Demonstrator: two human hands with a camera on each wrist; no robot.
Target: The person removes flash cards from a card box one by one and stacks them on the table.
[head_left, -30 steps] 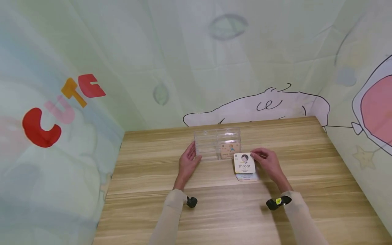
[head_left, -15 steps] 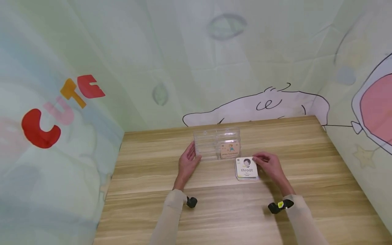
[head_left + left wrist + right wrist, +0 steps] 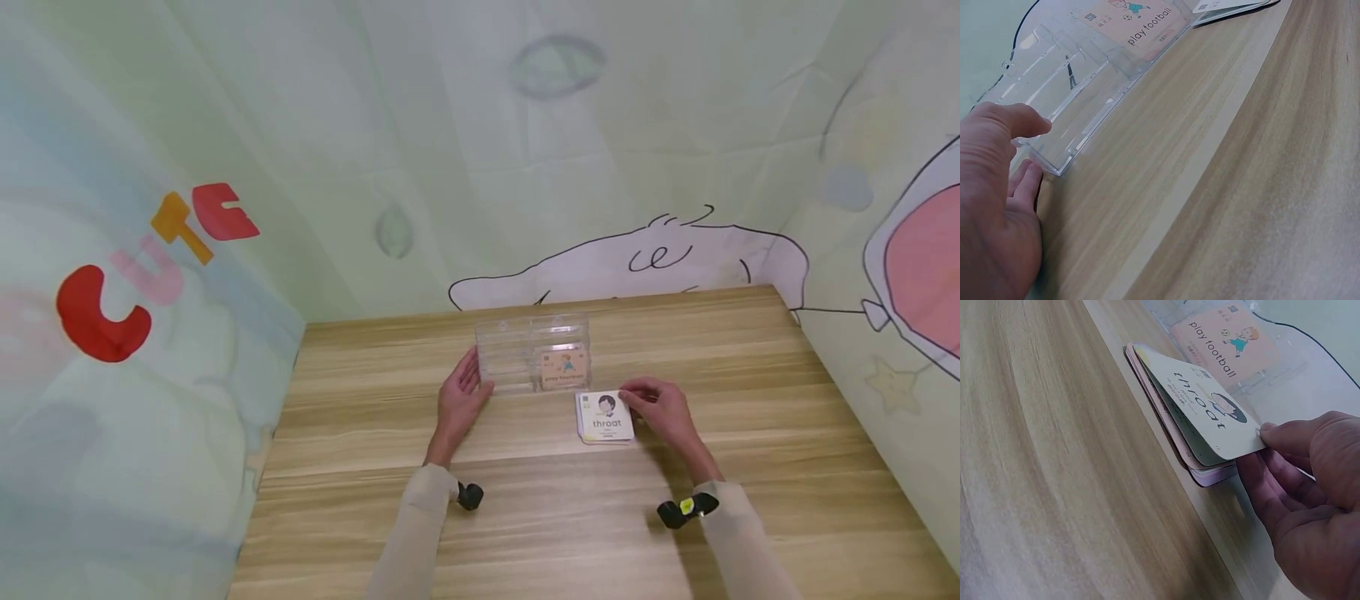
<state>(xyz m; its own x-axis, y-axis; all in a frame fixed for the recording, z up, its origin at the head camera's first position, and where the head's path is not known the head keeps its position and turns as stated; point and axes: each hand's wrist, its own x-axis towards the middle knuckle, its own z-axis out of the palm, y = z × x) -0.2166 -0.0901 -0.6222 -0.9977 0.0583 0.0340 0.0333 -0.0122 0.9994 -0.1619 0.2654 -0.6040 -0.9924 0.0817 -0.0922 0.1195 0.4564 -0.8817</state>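
My right hand pinches the upper right corner of a white flashcard printed "throat", thumb on top and fingers beneath. That card is tilted over a small stack of flashcards, its near edge raised off them. At its left end, my left hand holds a clear plastic card rack, thumb at the front and other fingers round the side. A pink "play football" flashcard sits in the rack's lower right pocket, its picture facing me. The card stack lies just in front of the rack's right end.
A wooden table carries everything, with a pale strip running across it in the left wrist view. Printed curtains rise behind the table and at both sides. The rack stands near the back edge.
My right hand has drawn the "throat" card down and slightly right, so it now covers most of the stack. The left hand and the rack stay where they were.
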